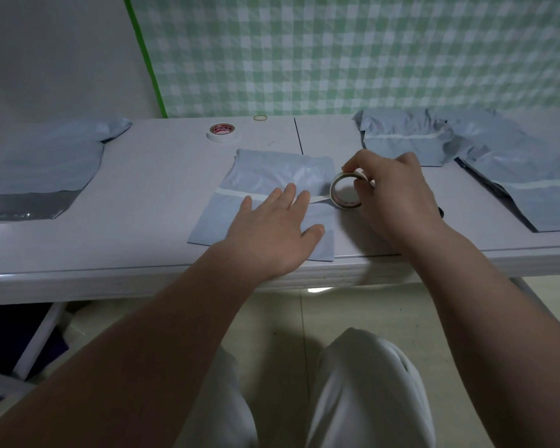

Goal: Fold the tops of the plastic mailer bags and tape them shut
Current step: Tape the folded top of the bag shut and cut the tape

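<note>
2 rolls of tape are in view. 1 roll of white tape (346,193) stands on edge at the right edge of the middle bag, pinched between the thumb and curled fingers of the right hand (398,195). The other, a flat-lying white tape roll with a red label (223,132), sits near the tabletop's far edge, well apart from both hands. The print on its label is too small to read.

The pale blue-grey plastic mailer bag (265,176) under the hands lies flat at the middle of the white folding tabletop (149,195), with its near edge close to the tabletop's near edge. 1 strip of white tape (230,193) runs across it from near its left edge to the held roll. The left hand (272,231) lies palm down on this bag, fingers straight and slightly spread, fingertips over the strip.

1 flat blue-grey mailer with a dark grey flap (39,166) lies toward the tabletop's left edge. Toward the far right corner is an overlapping pile of blue-grey mailers (408,143). At least 2 of them show a white tape strip, but the overlap hides the exact count.

1 yellowish rubber band (261,117) lies at the far edge, and 1 dark seam line (298,137) crosses the tabletop just right of it. A small dark thing (440,212) shows just beside the right wrist, mostly hidden. A green-and-white checked cloth (369,53) hangs behind the tabletop, and 2 knees in white trousers (369,383) show below its near edge.
</note>
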Motion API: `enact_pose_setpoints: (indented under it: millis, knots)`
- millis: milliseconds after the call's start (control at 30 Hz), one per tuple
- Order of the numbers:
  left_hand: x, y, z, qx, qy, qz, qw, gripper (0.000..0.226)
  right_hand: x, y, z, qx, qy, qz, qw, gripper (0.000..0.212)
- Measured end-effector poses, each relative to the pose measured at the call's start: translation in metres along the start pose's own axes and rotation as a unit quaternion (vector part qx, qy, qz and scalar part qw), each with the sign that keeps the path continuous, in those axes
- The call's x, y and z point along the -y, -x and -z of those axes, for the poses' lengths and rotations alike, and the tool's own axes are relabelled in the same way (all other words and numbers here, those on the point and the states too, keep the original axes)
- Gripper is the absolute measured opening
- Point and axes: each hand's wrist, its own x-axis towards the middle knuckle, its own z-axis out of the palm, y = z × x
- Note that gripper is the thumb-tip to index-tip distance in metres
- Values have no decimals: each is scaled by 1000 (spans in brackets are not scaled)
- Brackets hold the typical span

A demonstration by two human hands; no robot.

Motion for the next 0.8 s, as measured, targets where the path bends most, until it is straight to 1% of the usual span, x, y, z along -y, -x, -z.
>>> enact_pose_setpoints:
  millis: [67, 333, 467, 567, 667, 733, 800]
  knots:
    - [-1, -1, 1, 8, -10, -2, 1000, 59, 3, 0, 0, -1, 34, 12, 999, 29]
    - [-10, 0, 5, 24, -33, 9, 999, 54, 7, 0, -6, -7, 61, 28, 998, 30]
    - [-13, -2, 4, 23, -47, 19, 998, 54, 8, 2, -10, -16, 30, 15, 999, 34]
    - [-14, -2, 3, 25, -54, 24, 998, 55, 9, 4, -18, -47, -19, -19, 999, 39]
    - [-15, -4, 1, 23, -68, 28, 997, 56, 11, 6, -26, -62, -39, -45, 996, 43]
    - [-16, -5, 0, 19, -70, 30, 997, 56, 15, 8, -29, -57, -37, -48, 997, 41]
    - [-17, -5, 0, 18, -63, 29, 997, 56, 21, 10, -30, -44, -29, -61, 997, 33]
